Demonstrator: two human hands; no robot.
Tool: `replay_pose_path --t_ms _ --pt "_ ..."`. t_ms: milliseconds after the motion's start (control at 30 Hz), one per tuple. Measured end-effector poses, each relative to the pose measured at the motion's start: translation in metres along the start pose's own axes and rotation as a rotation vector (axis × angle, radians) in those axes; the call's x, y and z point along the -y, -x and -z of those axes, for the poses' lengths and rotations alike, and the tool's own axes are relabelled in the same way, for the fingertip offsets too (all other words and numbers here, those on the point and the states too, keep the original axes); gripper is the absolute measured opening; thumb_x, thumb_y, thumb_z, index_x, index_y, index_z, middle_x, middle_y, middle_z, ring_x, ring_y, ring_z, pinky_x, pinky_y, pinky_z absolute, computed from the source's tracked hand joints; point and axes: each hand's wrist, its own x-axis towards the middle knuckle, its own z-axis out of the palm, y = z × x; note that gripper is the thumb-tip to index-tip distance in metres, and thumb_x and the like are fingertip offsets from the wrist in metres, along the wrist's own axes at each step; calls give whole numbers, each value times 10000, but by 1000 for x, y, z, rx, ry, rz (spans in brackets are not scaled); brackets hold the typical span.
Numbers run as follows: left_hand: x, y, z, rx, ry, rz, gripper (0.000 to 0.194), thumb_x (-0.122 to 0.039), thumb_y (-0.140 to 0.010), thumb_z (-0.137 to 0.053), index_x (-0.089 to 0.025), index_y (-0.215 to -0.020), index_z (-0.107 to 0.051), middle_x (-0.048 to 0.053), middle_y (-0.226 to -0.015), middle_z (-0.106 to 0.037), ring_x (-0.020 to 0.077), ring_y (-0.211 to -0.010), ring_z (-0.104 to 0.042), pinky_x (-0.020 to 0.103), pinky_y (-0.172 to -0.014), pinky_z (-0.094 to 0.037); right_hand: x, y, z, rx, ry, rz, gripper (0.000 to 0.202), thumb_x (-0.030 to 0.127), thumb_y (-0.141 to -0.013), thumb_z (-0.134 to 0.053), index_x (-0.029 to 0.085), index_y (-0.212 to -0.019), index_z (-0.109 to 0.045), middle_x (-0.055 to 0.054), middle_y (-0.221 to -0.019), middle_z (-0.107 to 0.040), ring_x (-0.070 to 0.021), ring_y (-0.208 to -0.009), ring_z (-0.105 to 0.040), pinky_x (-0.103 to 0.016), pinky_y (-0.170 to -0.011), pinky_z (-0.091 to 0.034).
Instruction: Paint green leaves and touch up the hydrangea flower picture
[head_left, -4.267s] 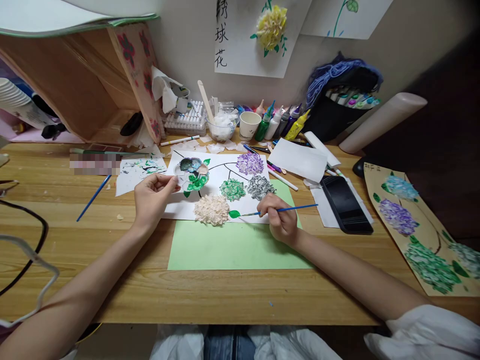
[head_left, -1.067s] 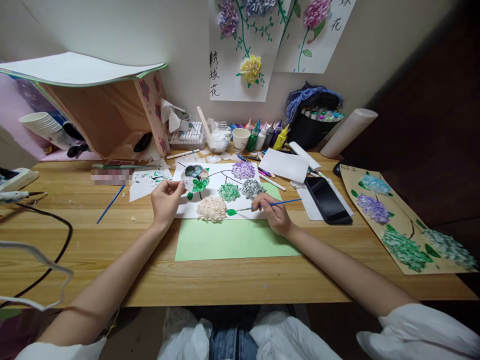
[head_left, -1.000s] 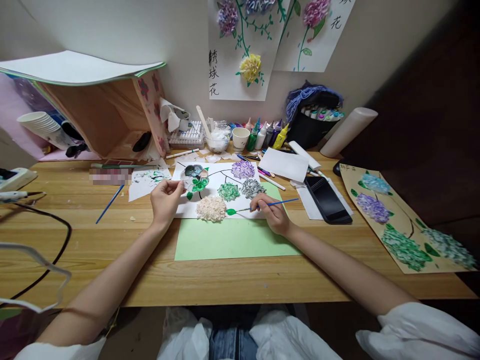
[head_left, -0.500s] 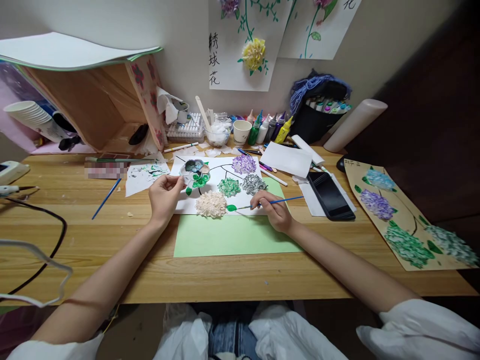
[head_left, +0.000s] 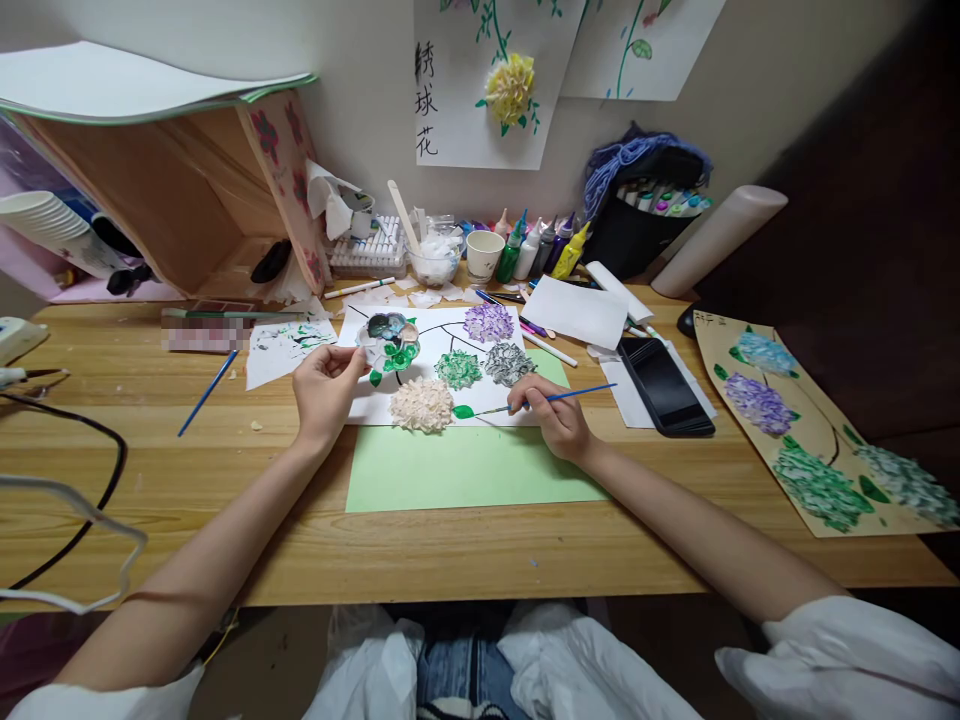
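My left hand (head_left: 326, 390) pinches the edge of a flower-shaped paint palette (head_left: 388, 342), whose wells hold black, green and pale paint. In my right hand (head_left: 551, 415) is a thin blue paintbrush (head_left: 574, 393), its tip touching or just beside a green painted leaf (head_left: 463, 411). That leaf lies on a white sheet (head_left: 360, 412) bearing raised textured flowers: a cream one (head_left: 421, 405), a green one (head_left: 459, 369), a purple one (head_left: 488, 322) and a grey one (head_left: 510, 363). Dark painted stems run between them. Under the white sheet lies light green paper (head_left: 465, 468).
A black phone (head_left: 665, 385) rests at the right, with a finished-looking flower picture (head_left: 780, 440) beyond it. Paint bottles (head_left: 540, 250), a paper cup (head_left: 484, 256) and a marker bag (head_left: 645, 210) stand along the wall. Another blue brush (head_left: 208, 393) lies at the left.
The view has tipped and shifted slightly. My right hand has moved a little to the right with the brush, its tip still by the green leaf. The palette stays in my left hand.
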Motion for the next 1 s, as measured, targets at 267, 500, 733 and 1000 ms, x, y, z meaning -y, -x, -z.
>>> replay_pose_path --t_ms 267,500,733,1000 --pt "1 1 0 2 28 -20 198 -334 -678 -738 -167 -730 -645 14 -684 -689 155 -642 -686 275 -648 -569 -2 0 -1 5 11 10 366 337 -990 -323 211 -731 -549 -26 -698 -565 -162 -677 -539 -318 -669 -420" --pt "2 0 1 1 5 -11 206 -347 -679 -731 -170 -733 -640 15 -692 -693 163 -659 -696 286 -662 -578 -1 1 -1 19 23 -10 370 358 -986 -327 215 -735 -558 -34 -699 -580 -170 -673 -544 -331 -665 -432" --pt "-1 2 0 5 -3 -5 202 -345 -677 -730 -171 -731 -641 16 -691 -690 161 -658 -694 277 -657 -572 0 0 -1 5 21 -6 370 366 -985 -330 219 -734 -558 -31 -690 -582 -171 -668 -551 -334 -663 -438" --pt "-6 -11 12 -66 38 40 197 -336 -651 -742 -169 -711 -655 9 -643 -673 162 -626 -679 285 -649 -576 2 -6 -1 -304 -115 41 213 340 -969 -422 235 -874 -582 -28 -790 -597 -158 -697 -567 -314 -616 -451"
